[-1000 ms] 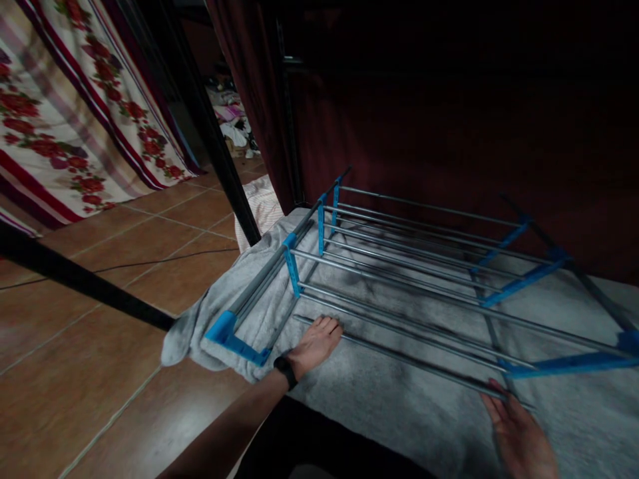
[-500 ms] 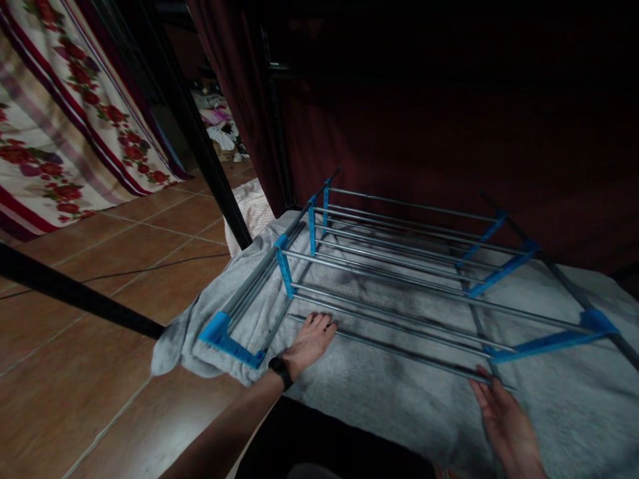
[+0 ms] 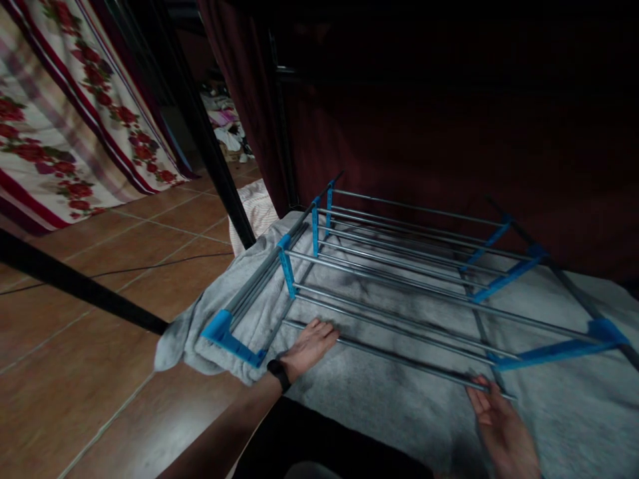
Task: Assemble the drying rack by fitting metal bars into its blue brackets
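Observation:
A loose grey metal tube [image 3: 399,360] runs crosswise in front of me, held at both ends. My left hand [image 3: 315,342], with a black watch on its wrist, is closed over the tube near its left end. Fingers and thumb of my right hand [image 3: 494,406] grip it near the right end, palm turned up. Just beyond lies a rack frame [image 3: 409,276] of grey tubes and blue plastic brackets. The front left bracket [image 3: 233,342] and front right bracket [image 3: 559,349] have no tube between them. The held tube's left end lies near the frame's left side.
The rack rests on a grey blanket [image 3: 389,406] over a low bed. Black metal posts [image 3: 210,140] stand at the left. A dark red curtain [image 3: 399,146] hangs behind. A floral curtain [image 3: 90,126] and a thin cable [image 3: 144,267] on the tiled floor are farther left.
Both hands have brought the tube slightly nearer to me and a little to the left relative to the rack. The view has shifted slightly.

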Tool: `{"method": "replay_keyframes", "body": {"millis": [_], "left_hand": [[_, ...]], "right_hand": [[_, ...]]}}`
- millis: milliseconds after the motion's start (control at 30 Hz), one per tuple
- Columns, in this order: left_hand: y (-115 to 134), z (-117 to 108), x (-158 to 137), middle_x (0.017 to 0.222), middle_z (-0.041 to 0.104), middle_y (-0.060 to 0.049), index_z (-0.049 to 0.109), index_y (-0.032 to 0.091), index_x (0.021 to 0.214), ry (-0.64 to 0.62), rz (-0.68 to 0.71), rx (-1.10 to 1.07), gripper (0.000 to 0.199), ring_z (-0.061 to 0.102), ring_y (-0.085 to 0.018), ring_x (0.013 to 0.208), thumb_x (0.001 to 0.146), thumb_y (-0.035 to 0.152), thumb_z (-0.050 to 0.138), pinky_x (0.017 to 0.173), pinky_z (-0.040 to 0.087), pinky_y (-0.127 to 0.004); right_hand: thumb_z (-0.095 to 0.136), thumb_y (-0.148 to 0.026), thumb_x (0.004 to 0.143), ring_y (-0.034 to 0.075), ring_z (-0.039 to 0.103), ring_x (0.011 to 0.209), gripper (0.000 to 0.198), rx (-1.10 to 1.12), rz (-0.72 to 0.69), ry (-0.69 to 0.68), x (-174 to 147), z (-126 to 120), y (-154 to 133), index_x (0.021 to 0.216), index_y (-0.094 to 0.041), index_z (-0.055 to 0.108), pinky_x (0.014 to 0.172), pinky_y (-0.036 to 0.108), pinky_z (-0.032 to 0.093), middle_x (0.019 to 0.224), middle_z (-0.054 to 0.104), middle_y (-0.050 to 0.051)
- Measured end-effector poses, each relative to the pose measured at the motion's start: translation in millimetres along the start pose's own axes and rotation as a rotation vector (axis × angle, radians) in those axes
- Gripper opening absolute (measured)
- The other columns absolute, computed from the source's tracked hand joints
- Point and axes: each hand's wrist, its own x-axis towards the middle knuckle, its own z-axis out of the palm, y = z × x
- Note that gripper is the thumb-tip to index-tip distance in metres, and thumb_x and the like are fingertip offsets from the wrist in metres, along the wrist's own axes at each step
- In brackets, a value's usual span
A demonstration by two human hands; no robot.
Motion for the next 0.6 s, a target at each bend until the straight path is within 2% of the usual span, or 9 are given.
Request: {"method": "replay_keyframes", "body": {"millis": [167, 433, 600], "left_hand": [[1.7, 0.1, 8.3, 0.103, 0.065, -0.006, 0.07, 0.024, 0.112, 0.012, -0.006, -0.001, 0.023, 0.06, -0.024, 0.1, 0.107, 0.027, 0.048, 0.101, 0.045, -0.041], [3.2, 1.5, 8.0, 0.109, 0.066, -0.008, 0.066, 0.022, 0.123, 0.028, 0.005, -0.005, 0.03, 0.061, -0.024, 0.104, 0.11, 0.036, 0.042, 0.102, 0.045, -0.04], [0.9, 3.3, 6.6, 0.107, 0.066, -0.007, 0.067, 0.024, 0.113, 0.013, -0.036, -0.04, 0.025, 0.062, -0.024, 0.103, 0.109, 0.034, 0.045, 0.102, 0.046, -0.039]], "right_hand": [[0.081, -0.038, 0.075, 0.021, 0.069, 0.109, 0.021, -0.032, 0.048, 0.028, -0.9, -3.4, -2.7, 0.09, -0.027, 0.07, 0.112, 0.043, 0.055, 0.102, 0.072, 0.003], [0.078, -0.046, 0.071, 0.028, 0.069, 0.115, 0.025, -0.059, 0.047, 0.005, 10.9, -3.6, -5.4, 0.089, -0.029, 0.071, 0.11, 0.055, 0.056, 0.104, 0.072, 0.005], [0.078, -0.048, 0.069, 0.031, 0.067, 0.118, 0.026, -0.11, 0.041, 0.006, 16.1, -5.8, 1.9, 0.087, -0.031, 0.071, 0.111, 0.059, 0.054, 0.102, 0.072, 0.005]]}}
